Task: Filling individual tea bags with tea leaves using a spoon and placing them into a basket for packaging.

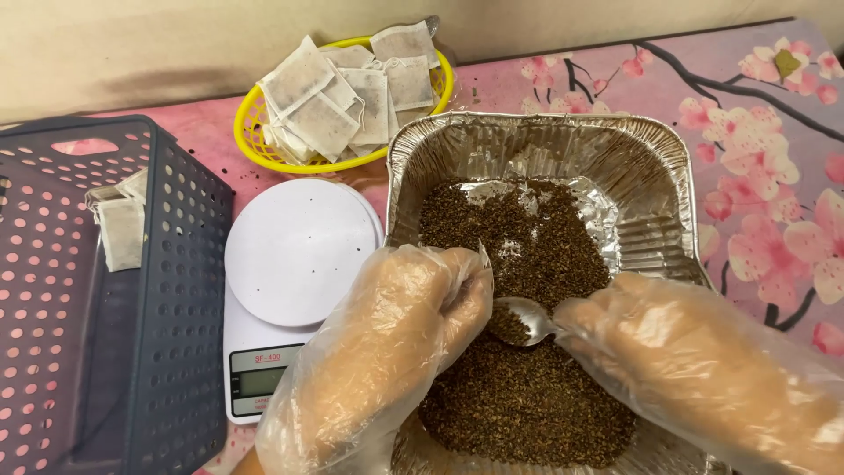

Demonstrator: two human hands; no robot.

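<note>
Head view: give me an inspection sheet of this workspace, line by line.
Surface: tablecloth, pink with a blossom print.
Job's things: foil tray holding loose brown granules; metal spoon loaded with granules.
Clutter: yellow basket of filled paper sachets; white kitchen scale; dark perforated crate with a few sachets inside.
Grippers: right hand, gloved, holds the spoon; left hand, gloved, is closed at the spoon's bowl, what its fingers hold is hidden.
Cables: nothing seen.
Surroundings: plain beige wall.

R hand [703,369] w/ spoon [525,321] over foil tray [651,176] of tea; L hand [396,343] beside.
</note>
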